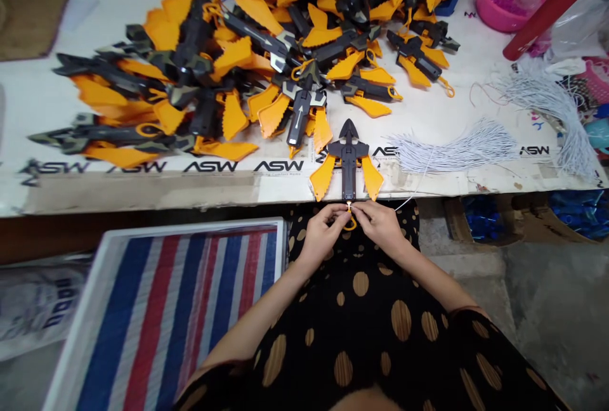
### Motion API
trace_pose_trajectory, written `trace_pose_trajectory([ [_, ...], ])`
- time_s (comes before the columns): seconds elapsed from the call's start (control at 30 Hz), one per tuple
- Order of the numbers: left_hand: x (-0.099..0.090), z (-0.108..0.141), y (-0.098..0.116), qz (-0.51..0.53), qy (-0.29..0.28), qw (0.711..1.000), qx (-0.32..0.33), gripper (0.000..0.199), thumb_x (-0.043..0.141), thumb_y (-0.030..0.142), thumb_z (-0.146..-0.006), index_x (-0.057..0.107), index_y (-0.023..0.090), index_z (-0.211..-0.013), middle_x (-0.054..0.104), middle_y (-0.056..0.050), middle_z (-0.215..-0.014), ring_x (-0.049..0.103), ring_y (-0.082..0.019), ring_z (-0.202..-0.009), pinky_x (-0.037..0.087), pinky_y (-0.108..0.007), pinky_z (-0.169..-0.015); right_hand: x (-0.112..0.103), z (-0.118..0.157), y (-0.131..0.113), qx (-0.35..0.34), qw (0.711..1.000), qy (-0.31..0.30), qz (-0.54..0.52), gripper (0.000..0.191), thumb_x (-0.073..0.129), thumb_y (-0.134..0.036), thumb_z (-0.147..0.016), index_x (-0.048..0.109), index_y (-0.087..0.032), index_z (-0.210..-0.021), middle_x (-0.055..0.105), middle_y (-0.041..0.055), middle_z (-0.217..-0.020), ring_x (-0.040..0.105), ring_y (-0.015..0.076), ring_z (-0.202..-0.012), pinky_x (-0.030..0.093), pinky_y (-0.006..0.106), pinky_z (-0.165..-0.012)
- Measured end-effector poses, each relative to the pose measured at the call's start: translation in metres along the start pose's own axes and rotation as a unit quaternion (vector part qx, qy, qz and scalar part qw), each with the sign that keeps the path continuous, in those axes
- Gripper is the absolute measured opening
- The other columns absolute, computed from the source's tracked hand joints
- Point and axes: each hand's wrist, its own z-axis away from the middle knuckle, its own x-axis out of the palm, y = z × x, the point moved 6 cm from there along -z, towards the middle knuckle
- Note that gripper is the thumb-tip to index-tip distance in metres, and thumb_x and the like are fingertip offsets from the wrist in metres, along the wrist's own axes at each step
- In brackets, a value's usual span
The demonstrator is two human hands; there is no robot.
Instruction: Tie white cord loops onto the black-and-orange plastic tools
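Head view, working left to right from the black toy blade (348,163), which lies flat with its tail at the edge of the worktop (457,113): far left of the blade sits a striped blue, red and white sheet (157,297) in a white frame, and beyond the blade spreads a heap of matching toy blades (204,68) with orange serrated wings. Your left hand (323,233) is just below the blade's tail, its fingers (339,213) pinched shut around a small orange loop (351,224). Your right hand (378,224) meets it there, fingers (360,209) also closed, and a thin white cord (413,194) runs from that pinch up to the right. Which fingers carry the cord is too small to tell. Keep both pinches tight and close to the tail so the loop can't slip, and hold the cord clear of the orange wings. Right of the blade lie two bundles of white cords (457,148), then a pink basket (508,0)
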Motion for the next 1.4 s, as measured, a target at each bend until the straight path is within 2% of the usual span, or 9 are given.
trace_pose_trajectory([
  [0.13, 0.001, -0.003, -0.008, 0.04, -0.017, 0.999, -0.026, 0.04, 0.071, 0.048, -0.082, 0.069, 0.016, -0.107, 0.076, -0.004, -0.082, 0.072, -0.019, -0.076, 0.057, -0.029, -0.074, -0.003, 0.001, 0.001, 0.022, 0.999, -0.025, -0.018, 0.019, 0.054, -0.025, -0.1, 0.068, -0.022, -0.113, 0.078, 0.0047, -0.103, 0.074, 0.0177, -0.092, 0.057, 0.027, -0.082],
  [0.23, 0.002, -0.007, -0.01, 0.045, -0.049, 0.997, -0.028, 0.041, 0.072, 0.049, -0.081, 0.066, 0.017, -0.106, 0.076, -0.004, -0.079, 0.072, -0.02, -0.076, 0.057, -0.029, -0.073, -0.006, 0.0, -0.002, -0.004, 1.0, -0.02, 0.021, 0.019, 0.049, -0.024, -0.102, 0.067, -0.02, -0.109, 0.076, 0.0067, -0.102, 0.073, 0.0193, -0.093, 0.055, 0.029, -0.082],
  [0.43, 0.001, -0.017, 0.0, -0.032, -0.097, 0.995, 0.023, 0.037, 0.064, 0.05, -0.087, 0.07, 0.018, -0.104, 0.077, -0.005, -0.084, 0.073, -0.021, -0.079, 0.057, -0.03, -0.076, -0.008, -0.004, -0.011, -0.05, 0.99, -0.044, 0.124, 0.025, 0.045, -0.026, -0.106, 0.069, -0.021, -0.113, 0.076, 0.0075, -0.105, 0.072, 0.0191, -0.095, 0.054, 0.028, -0.082],
  [0.6, 0.003, -0.02, 0.008, -0.095, -0.058, 0.992, 0.064, 0.035, 0.052, 0.047, -0.094, 0.072, 0.019, -0.088, 0.074, -0.002, -0.077, 0.068, -0.018, -0.07, 0.052, -0.025, -0.068, -0.019, -0.01, -0.022, -0.078, 0.986, -0.025, 0.144, 0.027, 0.05, -0.034, -0.105, 0.068, -0.023, -0.121, 0.069, 0.0088, -0.12, 0.07, 0.0164, -0.097, 0.054, 0.024, -0.073],
  [0.7, -0.002, -0.015, 0.011, -0.1, -0.031, 0.991, 0.086, 0.032, 0.053, 0.042, -0.094, 0.07, 0.018, -0.082, 0.071, -0.001, -0.07, 0.065, -0.016, -0.064, 0.049, -0.024, -0.064, -0.016, -0.013, -0.027, -0.115, 0.976, -0.047, 0.178, 0.034, 0.053, -0.038, -0.103, 0.065, -0.024, -0.132, 0.065, 0.0098, -0.122, 0.069, 0.0161, -0.092, 0.054, 0.024, -0.065],
  [0.93, -0.065, 0.011, 0.016, -0.05, 0.114, 0.99, 0.07, 0.026, 0.056, 0.036, -0.096, 0.069, 0.018, -0.084, 0.071, -0.001, -0.072, 0.064, -0.014, -0.064, 0.05, -0.024, -0.065, -0.022, -0.015, -0.038, -0.147, 0.966, -0.03, 0.212, 0.032, 0.057, -0.032, -0.101, 0.066, -0.02, -0.129, 0.068, 0.0111, -0.12, 0.071, 0.0167, -0.09, 0.056, 0.025, -0.063],
  [1.13, -0.065, 0.02, 0.018, -0.018, 0.067, 0.995, 0.077, 0.026, 0.057, 0.036, -0.097, 0.07, 0.018, -0.083, 0.07, -0.001, -0.073, 0.063, -0.013, -0.065, 0.051, -0.023, -0.068, 0.004, -0.023, -0.067, -0.191, 0.979, -0.061, 0.046, 0.029, 0.053, -0.031, -0.104, 0.066, -0.022, -0.128, 0.072, 0.0073, -0.127, 0.071, 0.0155, -0.111, 0.058, 0.026, -0.094],
  [1.3, -0.058, 0.013, 0.011, 0.065, 0.055, 0.995, 0.043, 0.027, 0.061, 0.04, -0.095, 0.07, 0.018, -0.083, 0.07, 0.0, -0.072, 0.061, -0.011, -0.062, 0.05, -0.022, -0.065, 0.011, -0.036, -0.066, -0.172, 0.981, -0.068, -0.052, 0.02, 0.056, -0.028, -0.103, 0.074, -0.02, -0.106, 0.076, 0.0049, -0.097, 0.072, 0.0128, -0.087, 0.056, 0.022, -0.08],
  [1.4, -0.061, 0.003, 0.003, 0.092, 0.077, 0.993, 0.012, 0.027, 0.065, 0.043, -0.092, 0.071, 0.017, -0.09, 0.074, -0.003, -0.079, 0.059, -0.01, -0.06, 0.05, -0.023, -0.064, -0.002, -0.049, -0.063, -0.145, 0.987, -0.068, 0.001, 0.018, 0.056, -0.026, -0.101, 0.073, -0.019, -0.104, 0.074, 0.0054, -0.095, 0.07, 0.0133, -0.082, 0.052, 0.023, -0.074],
])
